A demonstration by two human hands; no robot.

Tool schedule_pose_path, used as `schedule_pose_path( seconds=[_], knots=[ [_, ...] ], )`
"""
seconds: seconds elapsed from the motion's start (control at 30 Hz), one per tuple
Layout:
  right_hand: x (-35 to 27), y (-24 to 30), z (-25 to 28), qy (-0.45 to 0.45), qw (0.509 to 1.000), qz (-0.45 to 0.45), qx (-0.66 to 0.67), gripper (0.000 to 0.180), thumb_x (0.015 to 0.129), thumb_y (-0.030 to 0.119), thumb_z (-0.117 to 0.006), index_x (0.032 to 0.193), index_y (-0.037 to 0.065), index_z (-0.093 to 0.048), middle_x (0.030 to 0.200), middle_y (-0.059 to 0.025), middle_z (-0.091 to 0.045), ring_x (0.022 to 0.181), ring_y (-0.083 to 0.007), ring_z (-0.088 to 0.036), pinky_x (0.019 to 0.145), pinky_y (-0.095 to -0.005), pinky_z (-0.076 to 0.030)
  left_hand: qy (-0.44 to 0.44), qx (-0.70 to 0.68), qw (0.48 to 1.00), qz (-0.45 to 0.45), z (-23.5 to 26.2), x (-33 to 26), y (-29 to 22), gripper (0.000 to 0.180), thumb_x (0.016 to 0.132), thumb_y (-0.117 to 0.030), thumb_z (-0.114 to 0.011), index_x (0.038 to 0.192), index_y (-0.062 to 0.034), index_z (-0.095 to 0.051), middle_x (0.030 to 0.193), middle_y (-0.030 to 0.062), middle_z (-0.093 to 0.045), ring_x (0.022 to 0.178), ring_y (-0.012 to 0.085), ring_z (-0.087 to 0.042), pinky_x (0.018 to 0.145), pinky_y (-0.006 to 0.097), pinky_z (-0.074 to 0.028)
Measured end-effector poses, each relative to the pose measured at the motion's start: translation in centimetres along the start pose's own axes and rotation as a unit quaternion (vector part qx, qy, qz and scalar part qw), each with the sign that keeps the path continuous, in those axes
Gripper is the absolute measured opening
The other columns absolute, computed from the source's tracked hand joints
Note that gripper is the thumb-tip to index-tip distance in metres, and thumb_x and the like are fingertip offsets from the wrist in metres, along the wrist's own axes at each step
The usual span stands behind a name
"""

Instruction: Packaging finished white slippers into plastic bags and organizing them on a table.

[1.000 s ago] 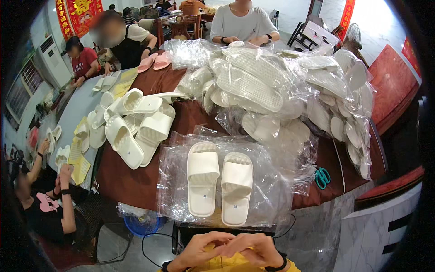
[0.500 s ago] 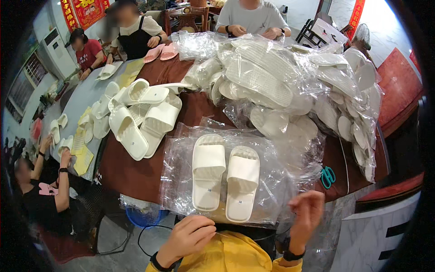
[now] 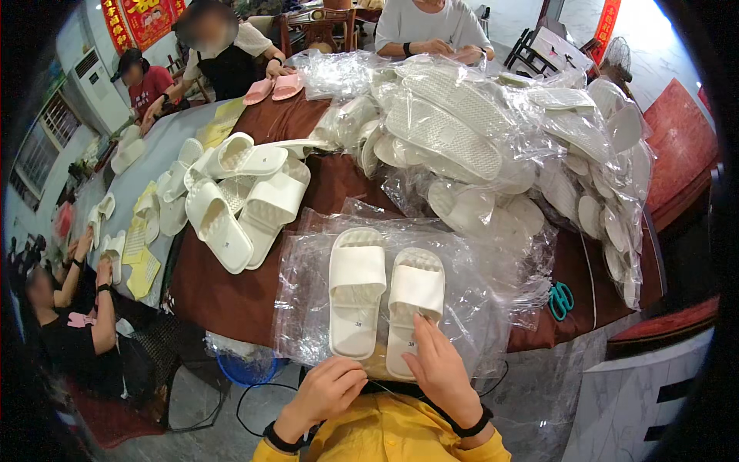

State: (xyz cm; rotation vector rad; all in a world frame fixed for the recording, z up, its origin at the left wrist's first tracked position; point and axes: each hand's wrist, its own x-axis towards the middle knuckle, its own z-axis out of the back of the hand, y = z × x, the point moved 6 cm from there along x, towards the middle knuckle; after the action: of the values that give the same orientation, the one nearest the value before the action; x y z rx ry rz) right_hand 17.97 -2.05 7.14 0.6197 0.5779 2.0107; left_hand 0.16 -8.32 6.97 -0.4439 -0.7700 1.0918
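Two white slippers lie side by side on a stack of clear plastic bags point(image 3: 308, 308) at the near edge of the brown table point(image 3: 223, 300). The left slipper point(image 3: 356, 289) and the right slipper point(image 3: 414, 304) point away from me. My right hand point(image 3: 440, 371) rests with fingers stretched on the heel of the right slipper. My left hand point(image 3: 327, 393) sits with curled fingers at the bags' near edge, just below the left slipper's heel. Whether it grips the plastic is not visible.
Loose white slippers point(image 3: 231, 192) are piled to the left. A big heap of bagged slippers point(image 3: 477, 131) fills the back right. Teal scissors point(image 3: 560, 299) lie right of the bags. Pink slippers point(image 3: 273, 88) and several seated people are around the far and left sides. A blue basket point(image 3: 246, 368) stands under the table.
My hands were together near my chest, then lifted apart. Now both have come down onto the near edge of the bags and the slipper heels.
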Motion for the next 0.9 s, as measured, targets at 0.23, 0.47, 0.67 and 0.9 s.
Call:
schedule_pose_path(
  seconds=[0.23,0.47,0.67,0.9],
  knots=[
    [3.0,-0.3,-2.6,0.098,0.985,-0.12,-0.071,0.07,0.082,0.024,-0.071,0.135,-0.007,-0.039,0.131,-0.0302,-0.046,0.124,-0.0474,-0.041,0.103,-0.0469,-0.038,-0.032,0.06,0.997,0.02,0.5,2.3,1.3,0.013,0.075,-0.005,-0.073,0.081,-0.0026,-0.061,0.086,0.01,-0.062,0.08,0.0298,-0.06,0.07,0.038,-0.05],
    [2.2,1.3,-0.6,-0.007,0.996,0.066,-0.061,0.054,0.085,0.02,-0.068,0.131,0.0,-0.048,0.133,-0.0236,-0.047,0.12,-0.0426,-0.046,0.097,-0.0461,-0.041,-0.054,0.099,0.992,0.056,-0.7,5.6,2.8,0.011,0.079,-0.008,-0.068,0.08,-0.003,-0.058,0.082,0.0105,-0.057,0.081,0.0314,-0.058,0.069,0.04,-0.049],
    [4.1,-3.7,6.4,0.008,0.993,-0.086,0.076,0.029,0.09,0.012,-0.061,0.118,0.004,-0.064,0.107,-0.0199,-0.065,0.096,-0.0348,-0.064,0.08,-0.0389,-0.051,-0.077,0.086,0.993,0.034,-1.3,7.0,3.1,0.011,0.079,-0.007,-0.068,0.078,-0.0035,-0.058,0.08,0.0106,-0.055,0.08,0.0318,-0.056,0.07,0.041,-0.048],
    [10.3,-9.7,4.3,-0.037,0.998,-0.005,0.053,0.024,0.09,0.011,-0.058,0.11,0.002,-0.066,0.094,-0.0205,-0.066,0.083,-0.038,-0.063,0.076,-0.0409,-0.05,-0.079,0.073,0.994,0.026,-1.5,7.2,3.6,0.011,0.079,-0.007,-0.068,0.079,-0.004,-0.058,0.081,0.0101,-0.055,0.08,0.0314,-0.056,0.07,0.041,-0.048]
  ],
)
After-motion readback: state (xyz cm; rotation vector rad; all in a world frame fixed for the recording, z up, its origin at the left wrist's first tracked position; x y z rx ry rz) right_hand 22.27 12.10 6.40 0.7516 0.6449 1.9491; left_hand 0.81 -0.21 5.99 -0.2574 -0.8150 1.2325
